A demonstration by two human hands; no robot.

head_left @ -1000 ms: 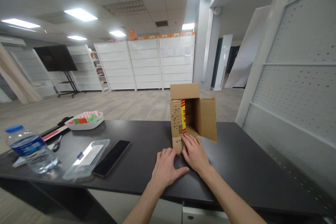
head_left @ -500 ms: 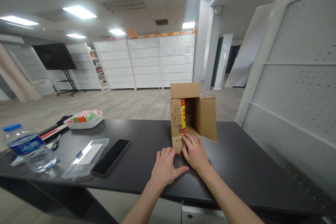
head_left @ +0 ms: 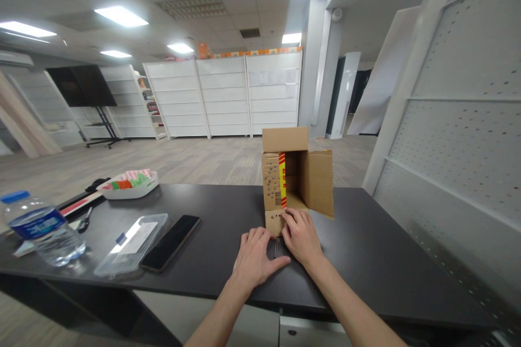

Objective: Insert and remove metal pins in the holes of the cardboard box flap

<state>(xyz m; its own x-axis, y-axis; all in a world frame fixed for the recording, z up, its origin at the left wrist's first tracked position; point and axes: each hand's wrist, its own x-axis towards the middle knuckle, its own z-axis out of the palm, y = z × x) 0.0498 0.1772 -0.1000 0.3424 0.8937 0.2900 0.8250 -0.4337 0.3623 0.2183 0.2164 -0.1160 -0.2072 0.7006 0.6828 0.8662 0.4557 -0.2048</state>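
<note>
An open cardboard box [head_left: 272,184] lies on its side on the dark desk, its opening facing me. Small dark dots mark its left flap and form a short row on the lower flap [head_left: 273,223]. My right hand [head_left: 302,236] rests against that lower flap, fingers bent together at its upper edge; anything between the fingertips is too small to make out. My left hand [head_left: 255,260] lies at the flap's lower left corner, fingers stretched forward and thumb apart. Between the hands, a thin shiny metal tool [head_left: 276,248] lies on the desk, partly hidden.
On the desk [head_left: 220,211], to the left, are a black phone [head_left: 171,242], a clear plastic case [head_left: 132,244], a water bottle [head_left: 44,230], a pen [head_left: 84,221] and a white basket [head_left: 130,190] of colourful packets. A perforated white panel [head_left: 456,162] stands along the right side.
The whole view has shifted very slightly. Both hands and the box keep nearly the same places, with the right fingertips still at the flap's edge.
</note>
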